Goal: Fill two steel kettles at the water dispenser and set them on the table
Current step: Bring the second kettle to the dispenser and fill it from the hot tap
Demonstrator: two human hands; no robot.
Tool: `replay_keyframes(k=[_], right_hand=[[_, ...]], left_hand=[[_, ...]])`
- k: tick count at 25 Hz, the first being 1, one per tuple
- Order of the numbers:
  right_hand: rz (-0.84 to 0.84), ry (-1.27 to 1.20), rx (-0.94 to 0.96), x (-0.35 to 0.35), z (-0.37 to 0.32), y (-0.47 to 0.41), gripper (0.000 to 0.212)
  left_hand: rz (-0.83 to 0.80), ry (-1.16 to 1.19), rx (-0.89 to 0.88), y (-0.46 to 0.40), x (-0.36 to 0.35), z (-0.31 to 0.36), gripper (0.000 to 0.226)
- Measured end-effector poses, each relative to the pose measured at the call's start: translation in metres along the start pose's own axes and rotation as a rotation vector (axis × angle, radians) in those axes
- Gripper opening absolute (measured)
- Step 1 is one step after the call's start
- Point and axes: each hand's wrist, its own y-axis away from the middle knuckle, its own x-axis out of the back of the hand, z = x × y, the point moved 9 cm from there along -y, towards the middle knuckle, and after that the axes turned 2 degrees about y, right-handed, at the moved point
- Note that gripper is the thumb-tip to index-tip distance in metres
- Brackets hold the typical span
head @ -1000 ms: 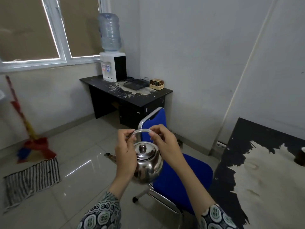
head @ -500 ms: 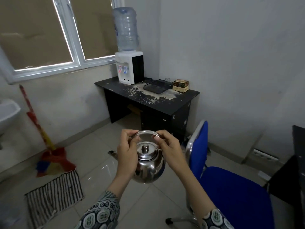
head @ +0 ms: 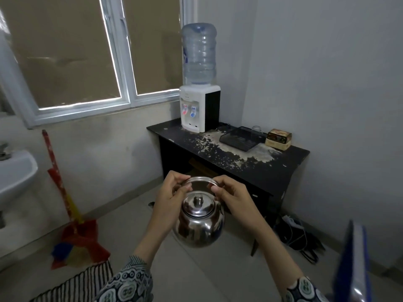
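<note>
The kettle (head: 199, 223) is polished steel, mirror-bright, its thin wire handle (head: 200, 179) equally shiny. The tabletop (head: 281, 168) is black laminate, matt, its coating flaked away in rough pale patches. The water dispenser (head: 199, 110) has a smooth white plastic front and a glossy black side; its bottle (head: 199, 53) is clear bluish ribbed plastic. The tray (head: 238, 138) looks like dark wire mesh. The floor (head: 122, 227) is smooth pale tile. The sleeves (head: 128, 282) are patterned cloth.
</note>
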Motion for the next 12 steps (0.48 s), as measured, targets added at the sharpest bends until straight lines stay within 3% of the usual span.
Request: replay_keyframes(k=[12], right_hand=[[0.025, 0.056, 0.026, -0.012, 0.094, -0.281, 0.012]], left_hand=[[-0.046, -0.050, -0.045, -0.279, 0.039, -0.114, 0.023]])
